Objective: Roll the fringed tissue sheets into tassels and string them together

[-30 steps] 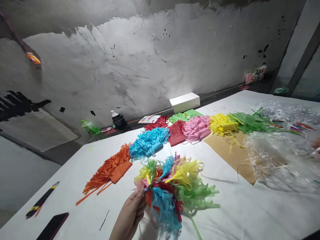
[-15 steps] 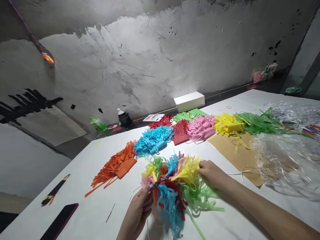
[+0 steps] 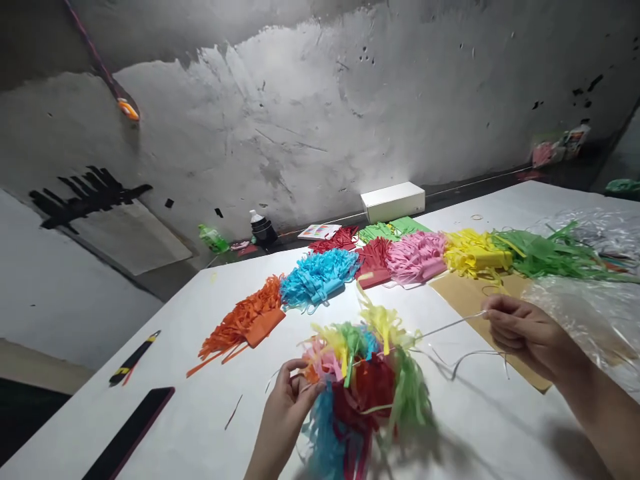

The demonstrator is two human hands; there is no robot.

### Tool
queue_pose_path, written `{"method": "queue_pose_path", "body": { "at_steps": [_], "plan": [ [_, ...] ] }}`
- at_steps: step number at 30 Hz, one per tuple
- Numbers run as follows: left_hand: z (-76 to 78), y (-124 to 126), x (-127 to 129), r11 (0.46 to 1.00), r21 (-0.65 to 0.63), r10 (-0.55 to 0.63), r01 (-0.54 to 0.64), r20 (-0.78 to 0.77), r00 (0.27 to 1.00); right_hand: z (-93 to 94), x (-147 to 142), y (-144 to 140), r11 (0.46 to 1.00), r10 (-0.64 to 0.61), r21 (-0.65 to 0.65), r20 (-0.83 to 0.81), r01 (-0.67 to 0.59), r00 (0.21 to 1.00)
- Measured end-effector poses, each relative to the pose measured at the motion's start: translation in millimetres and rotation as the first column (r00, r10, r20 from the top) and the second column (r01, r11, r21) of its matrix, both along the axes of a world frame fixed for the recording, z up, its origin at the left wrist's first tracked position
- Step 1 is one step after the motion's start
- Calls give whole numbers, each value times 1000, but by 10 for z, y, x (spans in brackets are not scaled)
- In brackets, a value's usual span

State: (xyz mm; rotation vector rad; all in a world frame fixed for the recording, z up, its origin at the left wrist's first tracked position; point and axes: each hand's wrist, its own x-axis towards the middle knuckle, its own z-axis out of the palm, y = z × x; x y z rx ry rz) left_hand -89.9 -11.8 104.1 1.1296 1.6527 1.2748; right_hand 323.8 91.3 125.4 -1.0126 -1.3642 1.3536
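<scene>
My left hand (image 3: 286,408) grips a bundle of multicoloured fringed paper strips (image 3: 367,387) low in the middle of the white table (image 3: 200,373). A thin white string (image 3: 450,325) runs taut from the bundle to the right. My right hand (image 3: 525,333) pinches the end of that string above a brown paper sheet (image 3: 463,293). A slack loop of the string hangs between bundle and hand.
A row of fringed paper stacks lies beyond: orange (image 3: 240,323), blue (image 3: 317,277), red (image 3: 373,260), pink (image 3: 417,257), yellow (image 3: 473,252), green (image 3: 550,250). Clear plastic wrap (image 3: 585,300) at right. White box (image 3: 393,201) by the wall. Black phone (image 3: 130,437) and cutter (image 3: 134,357) at left.
My right hand came in, touched the bundle, then drew back to the right pulling the string taut. The bundle tilted down in my left hand.
</scene>
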Motion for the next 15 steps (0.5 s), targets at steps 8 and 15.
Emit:
{"method": "queue_pose_path", "body": {
  "at_steps": [8, 15],
  "plan": [
    [442, -51, -62, 953, 50, -250, 299, -425, 870, -233, 258, -27, 991, -134, 18, 132, 133, 982],
    [391, 32, -56, 942, -27, -301, 334, -505, 809, -490, 400, -85, 998, -57, 37, 416, 46, 908]
  ]
}}
